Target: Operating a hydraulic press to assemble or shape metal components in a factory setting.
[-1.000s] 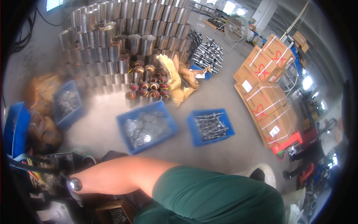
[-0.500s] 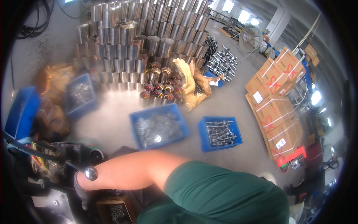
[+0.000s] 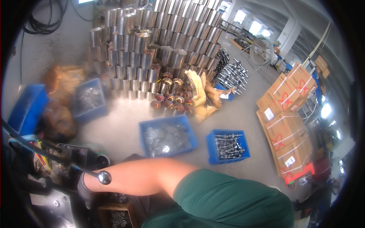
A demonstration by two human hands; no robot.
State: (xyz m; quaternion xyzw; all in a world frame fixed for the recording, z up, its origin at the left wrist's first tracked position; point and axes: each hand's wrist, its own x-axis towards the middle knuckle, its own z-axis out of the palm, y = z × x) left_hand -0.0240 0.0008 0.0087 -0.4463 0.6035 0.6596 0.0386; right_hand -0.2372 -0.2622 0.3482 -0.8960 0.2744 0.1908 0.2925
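Note:
My right arm, bare below a green sleeve, reaches across the lower part of the head view to the left. A grey glove cuff wraps the wrist, and my right hand lies beside the machine, its fingers hidden from sight. A lever with a shiny ball knob crosses in front of the forearm; whether I touch the lever cannot be seen. Just under the arm, an open box contains several small metal rings. Bright metal machine parts stand left of the hand. My left hand is out of view.
On the floor ahead stand a blue bin of metal discs and a blue bin of shafts. Metal cylinders are stacked behind, near wound cores and torn brown paper. Strapped cartons rise at right.
The view has shifted, so the bins, cylinders and cartons now appear farther right and lower. My right arm keeps nearly the same pose, with the ball knob appearing farther along the forearm.

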